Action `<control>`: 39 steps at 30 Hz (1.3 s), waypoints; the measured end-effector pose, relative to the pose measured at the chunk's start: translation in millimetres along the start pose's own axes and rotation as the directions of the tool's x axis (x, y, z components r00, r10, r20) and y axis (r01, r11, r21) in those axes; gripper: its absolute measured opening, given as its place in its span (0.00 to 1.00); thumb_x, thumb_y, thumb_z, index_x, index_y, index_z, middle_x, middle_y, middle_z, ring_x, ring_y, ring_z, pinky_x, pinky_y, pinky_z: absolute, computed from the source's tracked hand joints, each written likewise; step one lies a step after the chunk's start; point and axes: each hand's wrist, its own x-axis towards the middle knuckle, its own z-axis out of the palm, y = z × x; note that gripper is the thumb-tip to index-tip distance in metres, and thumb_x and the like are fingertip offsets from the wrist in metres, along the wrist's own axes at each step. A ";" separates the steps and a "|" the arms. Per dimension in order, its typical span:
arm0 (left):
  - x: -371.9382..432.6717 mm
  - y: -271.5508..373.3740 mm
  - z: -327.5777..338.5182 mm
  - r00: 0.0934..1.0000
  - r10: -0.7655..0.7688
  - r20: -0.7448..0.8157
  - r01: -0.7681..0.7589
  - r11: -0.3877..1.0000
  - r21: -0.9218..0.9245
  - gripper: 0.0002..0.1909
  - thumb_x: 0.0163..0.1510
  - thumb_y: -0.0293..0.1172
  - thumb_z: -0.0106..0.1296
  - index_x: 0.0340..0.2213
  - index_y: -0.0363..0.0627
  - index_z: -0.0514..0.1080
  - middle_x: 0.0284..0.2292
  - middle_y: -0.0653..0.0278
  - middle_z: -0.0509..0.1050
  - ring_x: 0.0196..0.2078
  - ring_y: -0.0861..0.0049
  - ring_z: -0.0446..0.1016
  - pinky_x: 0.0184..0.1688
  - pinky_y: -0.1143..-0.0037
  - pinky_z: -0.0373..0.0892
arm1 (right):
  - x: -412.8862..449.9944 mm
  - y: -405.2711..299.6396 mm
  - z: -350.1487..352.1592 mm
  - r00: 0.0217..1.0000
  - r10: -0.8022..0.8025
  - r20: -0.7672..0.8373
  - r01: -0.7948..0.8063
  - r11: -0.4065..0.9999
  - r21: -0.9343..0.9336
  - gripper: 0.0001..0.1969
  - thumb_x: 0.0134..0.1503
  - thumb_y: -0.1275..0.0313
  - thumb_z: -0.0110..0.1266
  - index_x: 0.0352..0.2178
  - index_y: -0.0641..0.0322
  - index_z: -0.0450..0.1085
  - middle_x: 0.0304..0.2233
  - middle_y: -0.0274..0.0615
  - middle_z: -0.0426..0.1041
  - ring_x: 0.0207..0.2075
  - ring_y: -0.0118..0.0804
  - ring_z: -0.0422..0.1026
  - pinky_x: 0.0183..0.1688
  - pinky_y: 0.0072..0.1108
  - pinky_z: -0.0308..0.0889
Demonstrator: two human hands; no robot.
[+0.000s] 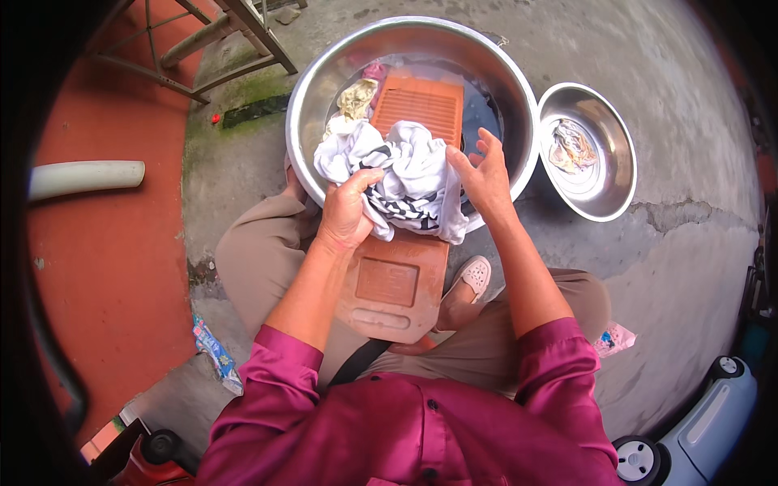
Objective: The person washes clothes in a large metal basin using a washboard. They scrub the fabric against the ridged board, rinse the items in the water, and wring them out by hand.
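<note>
My left hand (351,209) grips the left side of a bunched white cloth with black patterned parts (419,155). At the cloth's right edge is my right hand (484,173), its fingers apart and its palm turned inward; no cloth shows gripped in it. Beneath the cloth lies an orange-brown plastic washboard (392,285), its ribbed upper end inside a large metal basin (521,79) and its lower end between my legs. Water stands in the basin. Cream-yellow cloth (357,98) and dark pink cloth (375,73) lie at the basin's left inner side.
A smaller metal basin (617,130) holding a crumpled pale cloth (571,149) touches the large basin's right side. A metal frame (255,33) stands upper left, near a white pipe (91,176). A blue packet (214,352) lies lower left, and a wheeled grey-blue object (699,431) lower right.
</note>
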 end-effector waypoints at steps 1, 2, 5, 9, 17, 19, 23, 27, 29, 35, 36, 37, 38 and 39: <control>-1.4 1.6 -1.2 1.000 -0.011 0.006 0.011 1.000 0.016 0.13 0.45 0.17 0.45 0.36 0.33 0.68 0.34 0.60 0.72 0.36 0.74 0.72 0.41 0.76 0.69 | -6.7 -16.2 1.8 0.999 -0.033 0.020 0.027 0.969 0.246 0.45 0.45 0.50 0.56 0.52 0.76 0.48 0.50 0.63 0.56 0.52 0.49 0.60 0.52 0.28 0.56; -1.0 -2.3 -8.9 0.999 -0.008 0.047 0.006 0.999 0.046 0.14 0.48 0.21 0.46 0.39 0.34 0.67 0.36 0.59 0.72 0.38 0.73 0.72 0.43 0.74 0.68 | -8.1 -10.9 9.0 0.987 0.031 0.160 -0.081 0.945 0.318 0.47 0.44 0.48 0.56 0.53 0.76 0.46 0.51 0.64 0.55 0.54 0.48 0.57 0.53 0.28 0.54; -1.2 -5.8 13.0 0.998 -0.014 0.056 0.019 0.996 -0.089 0.17 0.52 0.29 0.45 0.44 0.35 0.64 0.40 0.58 0.71 0.42 0.71 0.71 0.46 0.72 0.66 | -16.8 25.1 30.5 0.912 -0.034 0.408 -0.057 0.976 0.210 0.52 0.41 0.47 0.58 0.54 0.77 0.43 0.53 0.64 0.53 0.56 0.50 0.54 0.57 0.27 0.48; 0.7 -6.8 3.9 0.995 -0.072 -0.064 0.068 0.995 -0.072 0.25 0.59 0.43 0.33 0.50 0.37 0.58 0.48 0.56 0.65 0.51 0.65 0.64 0.54 0.67 0.59 | -24.5 13.2 35.1 0.925 0.135 0.356 -0.182 0.978 0.102 0.25 0.43 0.71 0.51 0.45 0.70 0.62 0.38 0.56 0.70 0.41 0.42 0.69 0.44 0.24 0.63; 9.0 0.9 -22.6 0.972 -0.221 -0.076 0.206 0.964 -0.168 0.18 0.54 0.42 0.41 0.40 0.42 0.67 0.35 0.60 0.72 0.35 0.70 0.73 0.38 0.71 0.70 | -72.6 -33.4 57.1 0.817 -0.448 0.362 0.443 0.891 0.103 0.14 0.47 0.68 0.49 0.35 0.64 0.68 0.26 0.42 0.69 0.34 0.39 0.70 0.40 0.20 0.63; -2.7 -20.5 -19.3 0.965 -0.197 -0.175 0.173 0.975 -0.140 0.12 0.52 0.32 0.43 0.37 0.40 0.68 0.33 0.62 0.73 0.33 0.72 0.73 0.35 0.73 0.70 | -69.3 -34.8 61.3 0.875 -0.398 0.276 0.472 0.830 -0.298 0.15 0.48 0.60 0.51 0.27 0.63 0.67 0.25 0.49 0.69 0.29 0.52 0.69 0.32 0.33 0.64; -4.5 -29.6 18.2 0.951 -0.153 -0.268 0.120 0.984 -0.135 0.12 0.48 0.22 0.45 0.37 0.39 0.67 0.33 0.63 0.72 0.35 0.74 0.72 0.36 0.73 0.70 | -23.3 -31.0 42.6 0.965 -0.261 -0.038 0.226 0.894 -0.387 0.15 0.51 0.61 0.48 0.24 0.65 0.66 0.21 0.55 0.70 0.26 0.55 0.70 0.28 0.36 0.63; 4.6 -21.2 9.7 0.984 -0.056 -0.167 0.037 0.993 -0.114 0.14 0.50 0.28 0.43 0.39 0.38 0.67 0.35 0.61 0.72 0.36 0.72 0.72 0.41 0.74 0.68 | -35.4 -37.9 43.1 0.940 -0.339 -0.043 0.318 0.914 -0.252 0.14 0.51 0.62 0.49 0.26 0.64 0.65 0.21 0.54 0.70 0.25 0.55 0.70 0.28 0.34 0.64; 14.8 -3.2 -18.6 0.987 -0.162 -0.017 0.159 0.982 -0.102 0.13 0.49 0.29 0.43 0.38 0.38 0.67 0.34 0.61 0.72 0.35 0.73 0.72 0.40 0.75 0.68 | -59.0 -39.3 60.3 0.912 -0.398 0.100 0.409 0.865 -0.291 0.14 0.51 0.62 0.48 0.26 0.64 0.65 0.23 0.53 0.70 0.26 0.55 0.70 0.29 0.36 0.64; -1.6 -30.2 11.4 0.988 -0.133 0.076 0.144 0.974 -0.174 0.20 0.49 0.28 0.38 0.45 0.36 0.62 0.41 0.55 0.70 0.44 0.65 0.70 0.49 0.66 0.65 | 14.3 -13.0 18.0 0.981 -0.071 -0.182 0.080 0.996 0.042 0.13 0.52 0.64 0.47 0.26 0.67 0.66 0.20 0.46 0.69 0.24 0.39 0.69 0.29 0.26 0.63; -1.0 -19.6 15.6 0.984 -0.124 0.124 0.148 0.968 -0.203 0.18 0.49 0.27 0.39 0.43 0.36 0.64 0.40 0.56 0.71 0.42 0.66 0.71 0.47 0.67 0.66 | 17.6 -14.3 11.5 0.988 -0.003 -0.152 0.055 0.939 0.338 0.12 0.53 0.65 0.47 0.26 0.66 0.66 0.22 0.41 0.69 0.24 0.32 0.68 0.28 0.23 0.63; -3.6 -7.3 18.1 0.980 -0.117 0.160 0.152 0.961 -0.231 0.17 0.48 0.26 0.40 0.41 0.36 0.65 0.38 0.57 0.71 0.40 0.67 0.72 0.46 0.68 0.67 | 17.9 -15.5 8.2 0.994 0.061 -0.093 0.008 0.796 0.605 0.11 0.54 0.67 0.46 0.25 0.66 0.65 0.23 0.36 0.69 0.24 0.25 0.67 0.28 0.21 0.64; -3.4 4.0 20.6 0.985 -0.028 0.168 0.063 0.977 -0.204 0.21 0.46 0.27 0.40 0.44 0.34 0.64 0.41 0.54 0.70 0.43 0.64 0.70 0.50 0.66 0.64 | 19.4 -19.4 2.7 0.991 0.090 -0.100 -0.007 0.777 0.629 0.09 0.54 0.68 0.46 0.27 0.65 0.66 0.25 0.36 0.68 0.26 0.26 0.68 0.30 0.20 0.65; -4.3 16.6 21.6 0.971 0.011 0.237 0.032 0.984 -0.175 0.23 0.45 0.27 0.40 0.45 0.32 0.62 0.42 0.53 0.70 0.45 0.63 0.69 0.51 0.66 0.62 | 11.8 -34.1 -0.1 0.991 0.123 -0.046 -0.046 0.653 0.756 0.07 0.53 0.71 0.45 0.27 0.66 0.65 0.24 0.37 0.68 0.26 0.29 0.70 0.33 0.21 0.67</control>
